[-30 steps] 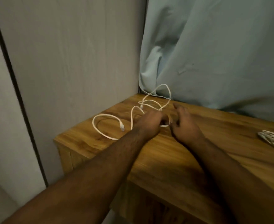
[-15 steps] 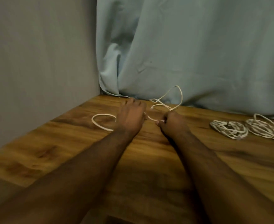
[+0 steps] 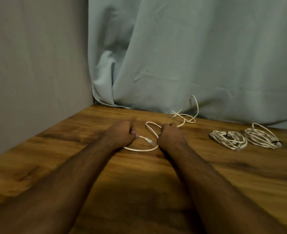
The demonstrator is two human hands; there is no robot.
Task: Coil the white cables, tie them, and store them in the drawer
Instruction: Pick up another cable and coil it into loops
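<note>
A loose white cable (image 3: 181, 115) lies on the wooden tabletop (image 3: 139, 183) near the curtain. My left hand (image 3: 122, 134) is closed on the cable close to its plug end (image 3: 150, 141), which sticks out to the right of my fist. My right hand (image 3: 170, 137) is closed on the same cable, holding a small loop (image 3: 152, 128) between the two hands. The remaining length trails in a tangle behind my right hand, one loop leaning up against the curtain. No drawer is in view.
Two coiled white cables, one (image 3: 228, 139) beside the other (image 3: 262, 137), lie on the table to the right. A pale blue curtain (image 3: 190, 56) hangs behind the table. A grey wall (image 3: 38, 65) borders the table's left side.
The view has swung right, bringing both coiled cables into sight. My left hand closed on the cable's plug end, and a small loop now stands between my hands, which moved closer to me.
</note>
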